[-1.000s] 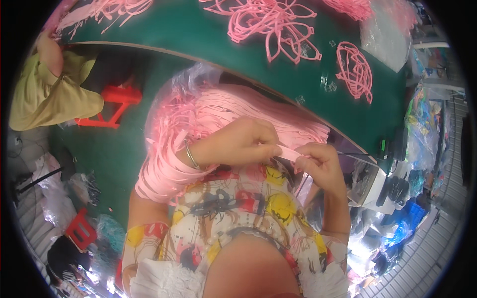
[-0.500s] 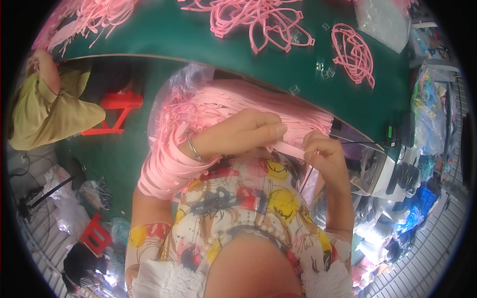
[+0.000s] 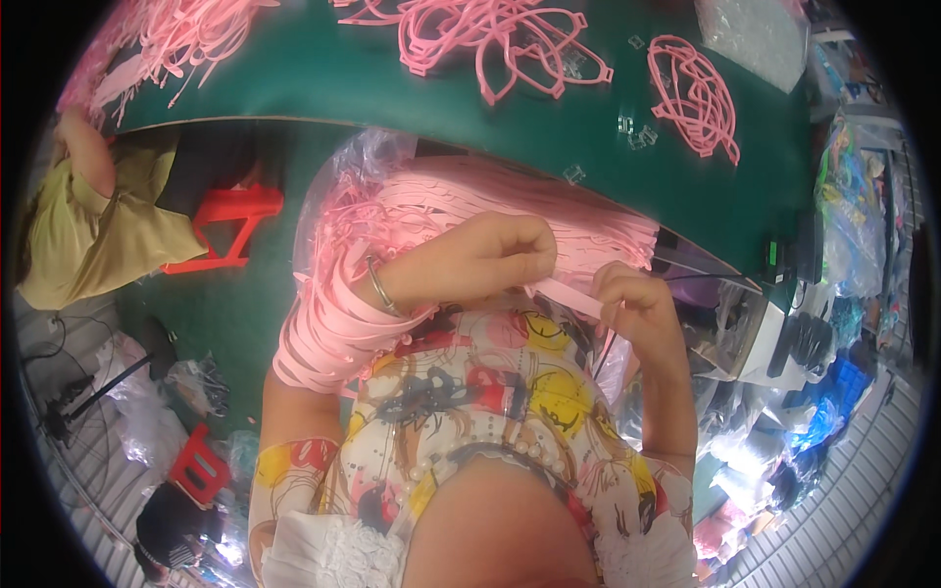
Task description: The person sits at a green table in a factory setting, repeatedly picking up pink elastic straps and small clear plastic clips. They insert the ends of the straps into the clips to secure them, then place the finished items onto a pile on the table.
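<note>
A short stretch of flat pink strap [image 3: 570, 297] runs between my hands in front of my chest. My left hand [image 3: 502, 257] is closed on its left end, fingers curled and thumb pressed in. My right hand [image 3: 635, 299] pinches the other end, slightly lower. Several loops of pink strap [image 3: 328, 323] hang around my left forearm, below a metal bangle [image 3: 380, 284]. Just beyond my hands lies a thick bundle of long pink straps [image 3: 490, 191], partly in clear plastic and tucked against the table edge. My fingers hide the strap's ends.
A green table [image 3: 294, 73] spans the far side, holding tangled pink straps [image 3: 490, 39], a smaller pink coil [image 3: 691, 98] and small clear plastic pieces [image 3: 637, 135]. At left are a red stool [image 3: 235, 220] and another person in an olive top [image 3: 93, 230]. Plastic bags [image 3: 848, 216] crowd the right.
The view has shifted slightly. My left fingers have curled in more, with the thumb drawn back. The strap stays stretched between both hands.
</note>
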`<state>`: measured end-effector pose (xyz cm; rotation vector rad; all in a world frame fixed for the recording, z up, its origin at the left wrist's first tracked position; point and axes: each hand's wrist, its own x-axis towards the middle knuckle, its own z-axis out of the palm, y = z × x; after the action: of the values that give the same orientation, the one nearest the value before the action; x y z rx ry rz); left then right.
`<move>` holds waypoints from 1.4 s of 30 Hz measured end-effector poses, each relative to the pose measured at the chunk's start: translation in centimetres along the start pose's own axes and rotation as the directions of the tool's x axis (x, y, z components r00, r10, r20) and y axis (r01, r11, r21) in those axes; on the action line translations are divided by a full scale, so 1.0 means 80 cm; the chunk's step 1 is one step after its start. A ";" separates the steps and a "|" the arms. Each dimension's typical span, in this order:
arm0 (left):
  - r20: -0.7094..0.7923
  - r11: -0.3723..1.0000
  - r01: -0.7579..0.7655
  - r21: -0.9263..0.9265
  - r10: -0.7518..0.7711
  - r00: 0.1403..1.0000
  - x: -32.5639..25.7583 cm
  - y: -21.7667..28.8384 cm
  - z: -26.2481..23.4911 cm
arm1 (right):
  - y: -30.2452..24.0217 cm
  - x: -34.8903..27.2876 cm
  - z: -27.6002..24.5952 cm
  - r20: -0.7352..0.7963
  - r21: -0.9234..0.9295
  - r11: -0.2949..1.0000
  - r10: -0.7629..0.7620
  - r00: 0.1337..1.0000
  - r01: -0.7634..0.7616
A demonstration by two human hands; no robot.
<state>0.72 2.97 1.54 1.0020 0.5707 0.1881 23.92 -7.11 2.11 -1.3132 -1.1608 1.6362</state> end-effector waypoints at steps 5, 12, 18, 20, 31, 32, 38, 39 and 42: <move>0.007 1.000 0.004 0.007 -0.004 1.000 -0.001 -0.006 -0.003 | 0.002 -0.001 -0.001 0.022 -0.034 0.999 -0.020 1.000 0.021; 0.013 0.997 -0.049 0.064 0.048 0.999 -0.001 0.001 0.001 | 0.001 0.001 0.003 0.015 -0.060 0.998 0.007 1.000 -0.006; -0.007 0.945 -0.260 0.199 0.267 0.964 0.004 -0.024 -0.002 | 0.006 0.001 0.007 -0.030 -0.263 0.964 -0.056 0.998 0.047; -0.013 0.950 -0.235 0.204 0.243 0.970 0.000 -0.016 -0.004 | 0.006 -0.001 0.009 -0.046 -0.328 0.942 -0.096 0.994 0.075; -0.001 0.974 -0.167 0.150 0.169 0.986 0.000 -0.007 -0.003 | 0.006 0.003 0.009 0.024 -0.449 0.867 -0.232 0.972 0.218; 0.002 0.980 -0.139 0.143 0.140 0.990 0.001 -0.004 -0.003 | 0.006 0.004 0.009 0.019 -0.433 0.873 -0.239 0.971 0.224; -0.061 0.999 -0.005 -0.054 0.002 0.998 0.009 -0.014 -0.007 | 0.007 0.007 0.005 0.006 -0.324 0.918 -0.241 0.971 0.230; -0.061 0.998 -0.019 -0.061 0.015 0.998 0.010 -0.013 -0.007 | 0.006 0.007 0.005 0.005 -0.314 0.922 -0.236 0.972 0.226; -0.055 0.998 -0.005 -0.069 0.001 0.998 0.013 -0.007 -0.007 | 0.007 0.008 0.001 0.015 -0.295 0.928 -0.235 0.972 0.229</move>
<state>1.24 3.48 0.43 0.9334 0.6091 0.2375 23.66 -6.71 1.36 -1.3099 -1.5308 1.3108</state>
